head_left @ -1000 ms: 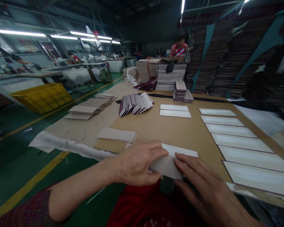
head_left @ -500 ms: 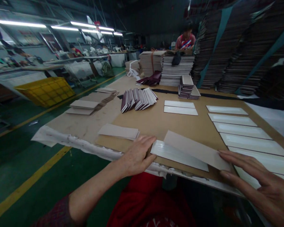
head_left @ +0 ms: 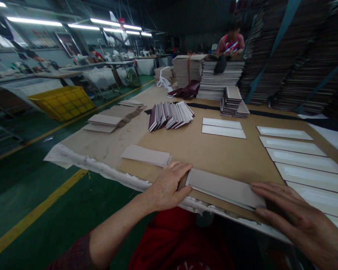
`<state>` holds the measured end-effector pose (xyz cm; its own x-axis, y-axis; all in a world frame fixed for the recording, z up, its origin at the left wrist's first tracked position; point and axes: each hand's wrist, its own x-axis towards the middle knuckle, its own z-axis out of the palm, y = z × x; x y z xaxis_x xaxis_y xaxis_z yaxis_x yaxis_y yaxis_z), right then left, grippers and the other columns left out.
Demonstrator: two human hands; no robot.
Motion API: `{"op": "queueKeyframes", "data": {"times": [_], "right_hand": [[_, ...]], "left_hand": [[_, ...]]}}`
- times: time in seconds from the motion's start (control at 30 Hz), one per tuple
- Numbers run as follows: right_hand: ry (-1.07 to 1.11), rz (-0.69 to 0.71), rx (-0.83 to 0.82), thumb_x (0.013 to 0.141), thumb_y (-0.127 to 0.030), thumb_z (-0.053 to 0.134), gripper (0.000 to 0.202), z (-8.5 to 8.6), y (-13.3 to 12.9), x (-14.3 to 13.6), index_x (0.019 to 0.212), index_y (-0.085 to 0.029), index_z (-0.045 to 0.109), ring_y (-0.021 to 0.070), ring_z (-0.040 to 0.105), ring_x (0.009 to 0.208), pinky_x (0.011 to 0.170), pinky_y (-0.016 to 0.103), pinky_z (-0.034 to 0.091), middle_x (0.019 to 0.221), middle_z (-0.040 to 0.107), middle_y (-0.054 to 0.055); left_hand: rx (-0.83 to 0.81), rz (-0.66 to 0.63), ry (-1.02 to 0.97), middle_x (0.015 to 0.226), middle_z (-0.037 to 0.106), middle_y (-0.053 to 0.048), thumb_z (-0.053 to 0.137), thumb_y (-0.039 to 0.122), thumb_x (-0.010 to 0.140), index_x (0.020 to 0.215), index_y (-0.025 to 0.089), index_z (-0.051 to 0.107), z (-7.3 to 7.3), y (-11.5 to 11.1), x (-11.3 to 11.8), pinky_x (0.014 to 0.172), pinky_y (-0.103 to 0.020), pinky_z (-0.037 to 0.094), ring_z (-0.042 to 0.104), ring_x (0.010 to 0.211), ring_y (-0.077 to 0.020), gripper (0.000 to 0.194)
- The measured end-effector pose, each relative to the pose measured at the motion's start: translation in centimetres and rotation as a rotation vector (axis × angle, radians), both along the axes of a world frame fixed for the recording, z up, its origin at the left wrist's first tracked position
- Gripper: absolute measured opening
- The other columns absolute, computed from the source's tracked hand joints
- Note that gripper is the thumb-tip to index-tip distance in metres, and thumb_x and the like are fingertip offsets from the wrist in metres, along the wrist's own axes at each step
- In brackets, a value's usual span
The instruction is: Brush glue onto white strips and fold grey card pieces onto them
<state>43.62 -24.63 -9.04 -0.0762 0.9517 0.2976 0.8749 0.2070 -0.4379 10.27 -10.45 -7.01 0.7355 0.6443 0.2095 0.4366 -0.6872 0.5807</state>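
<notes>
A grey cardboard strip (head_left: pixel 222 185) lies almost square over a white-faced strip (head_left: pixel 218 196), whose pale edge shows along the near side. At the left end, my left hand (head_left: pixel 169 185) steadies the strips, its thumb at the near corner and fingers at the far one. My right hand (head_left: pixel 293 213) has the grey strip's right end between thumb and fingers. Just beyond my left hand rests a small pile of grey cardboard strips (head_left: pixel 146 154).
White-faced strips with dark edges (head_left: pixel 310 170) lie in a column at right. Two more white strips (head_left: pixel 224 128) sit further back. Leaning bundled strips (head_left: pixel 170 115), fanned cardboard (head_left: pixel 107 120) and tall board stacks (head_left: pixel 222 80) stand beyond. A person (head_left: pixel 230 44) is at the back.
The grey cardboard strip, slanted across the white one before, has swung down and toward me to cover it. My right hand moved with it; my left hand stays at the left end.
</notes>
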Motion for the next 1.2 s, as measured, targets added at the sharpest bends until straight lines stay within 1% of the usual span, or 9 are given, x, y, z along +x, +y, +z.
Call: {"op": "queueKeyframes", "data": {"times": [0.1,0.23,0.37,0.5,0.73,0.83,0.97,1.07,1.2], "right_hand": [[-0.007,0.010,-0.006,0.095,-0.058,0.057,0.046,-0.10,0.05,0.01,0.134,-0.034,0.064,0.0314,0.056,0.129,0.106,0.059,0.051,0.136,0.064,0.003],[-0.020,0.012,-0.028,0.095,-0.055,0.057,0.046,-0.29,0.19,-0.03,0.136,-0.035,0.062,0.0300,0.054,0.132,0.108,0.057,0.049,0.140,0.062,0.002],[-0.011,0.022,-0.023,0.095,-0.056,0.058,0.045,-0.40,0.40,-0.20,0.134,-0.035,0.063,0.0301,0.055,0.130,0.108,0.060,0.048,0.138,0.063,0.002],[-0.002,0.018,-0.001,0.095,-0.058,0.057,0.044,-0.23,0.52,-0.44,0.131,-0.035,0.065,0.0316,0.058,0.127,0.106,0.065,0.048,0.135,0.066,0.002],[-0.005,0.039,-0.023,0.096,-0.053,0.058,0.042,0.08,0.61,-0.54,0.132,-0.034,0.065,0.0296,0.058,0.127,0.106,0.060,0.051,0.134,0.066,0.003],[0.008,0.035,-0.030,0.095,-0.055,0.059,0.042,0.01,0.82,-0.56,0.132,-0.035,0.065,0.0306,0.057,0.127,0.105,0.061,0.051,0.135,0.065,0.003],[0.024,0.037,-0.038,0.094,-0.054,0.061,0.043,-0.25,0.95,-0.52,0.133,-0.038,0.063,0.0318,0.055,0.129,0.106,0.065,0.048,0.135,0.064,0.001],[0.025,0.041,-0.049,0.094,-0.053,0.061,0.043,-0.37,0.88,-0.40,0.133,-0.038,0.063,0.0319,0.055,0.129,0.105,0.065,0.049,0.136,0.064,0.001],[0.026,0.056,-0.046,0.095,-0.051,0.061,0.042,-0.13,0.96,-0.46,0.134,-0.035,0.062,0.0317,0.055,0.129,0.105,0.063,0.050,0.136,0.064,0.003]], "left_hand": [[-0.009,0.010,-0.005,0.136,0.059,-0.015,0.061,0.034,0.088,0.139,0.019,0.048,0.02,-0.03,0.06,0.112,-0.054,0.040,0.049,0.129,-0.0313,0.055],[0.013,0.003,-0.006,0.136,0.059,-0.014,0.059,0.036,0.092,0.139,0.017,0.048,-0.13,-0.01,-0.02,0.111,-0.052,0.040,0.050,0.128,-0.0302,0.052],[0.034,-0.011,-0.009,0.135,0.060,-0.013,0.055,0.032,0.096,0.139,0.015,0.048,-0.29,0.04,-0.07,0.113,-0.049,0.039,0.050,0.128,-0.0279,0.047],[0.046,-0.009,-0.012,0.134,0.061,-0.012,0.054,0.029,0.096,0.138,0.017,0.049,-0.35,0.08,0.01,0.112,-0.050,0.040,0.051,0.127,-0.0277,0.044],[0.064,-0.017,-0.003,0.136,0.060,-0.012,0.056,0.026,0.095,0.137,0.017,0.050,-0.34,0.07,0.03,0.114,-0.049,0.038,0.050,0.128,-0.0271,0.043],[0.070,-0.017,-0.010,0.135,0.060,-0.011,0.056,0.025,0.095,0.136,0.018,0.052,-0.42,0.09,0.07,0.113,-0.049,0.039,0.050,0.127,-0.0271,0.042],[0.081,-0.023,-0.016,0.134,0.061,-0.012,0.056,0.024,0.095,0.135,0.015,0.053,-0.45,0.08,0.09,0.111,-0.049,0.040,0.050,0.126,-0.0270,0.041],[0.084,-0.021,-0.006,0.133,0.061,-0.012,0.057,0.023,0.095,0.135,0.014,0.053,-0.34,0.02,0.12,0.111,-0.048,0.040,0.050,0.125,-0.0268,0.041],[0.084,-0.014,0.017,0.133,0.061,-0.011,0.057,0.024,0.095,0.133,0.016,0.057,-0.21,-0.04,0.24,0.109,-0.049,0.041,0.051,0.125,-0.0271,0.039]]}}
